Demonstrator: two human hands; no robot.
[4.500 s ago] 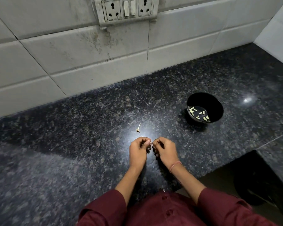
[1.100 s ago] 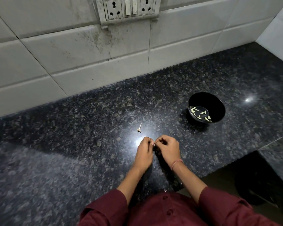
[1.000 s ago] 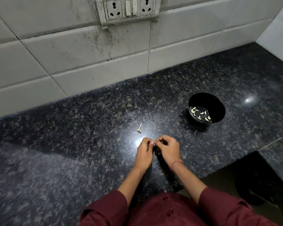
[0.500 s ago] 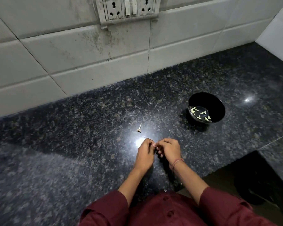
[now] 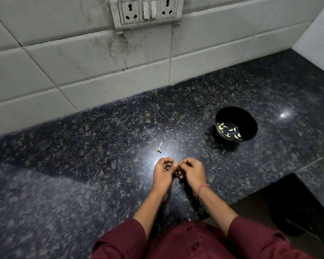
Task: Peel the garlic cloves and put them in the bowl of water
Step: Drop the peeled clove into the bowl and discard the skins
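Closed up the little gap between the hands since a few seconds back, otherwise pretty much parked in the same spot. Gripping a small pale garlic clove (image 5: 175, 163) with the left hand (image 5: 163, 173), fingers curled in and thumb tip up against it. Pinching the same clove from the other side with the right hand (image 5: 193, 171), fingers curled too, fingertips of both hands touching around it. Can't really tell how much skin is left on it, way too tiny and half hidden. Got a thin reddish thread (image 5: 203, 189) round the right wrist and maroon sleeves (image 5: 123, 238) pushed up the forearms. Working just above a dark speckled granite countertop (image 5: 82, 165), right over a bright glare spot. Just past the left hand, near but not touching: a scrap of dried garlic stem (image 5: 159, 147) lying flat on the stone. Further out to the right and well apart from both hands, sitting upright on the counter: a black bowl (image 5: 250, 122) of water with a handful of peeled cloves (image 5: 230, 130) in it, bunched toward the near side. Beyond all that, white tiled wall (image 5: 82, 62) with grimy streaks, plus a socket-and-switch panel (image 5: 146, 13) up top at the edge of view.
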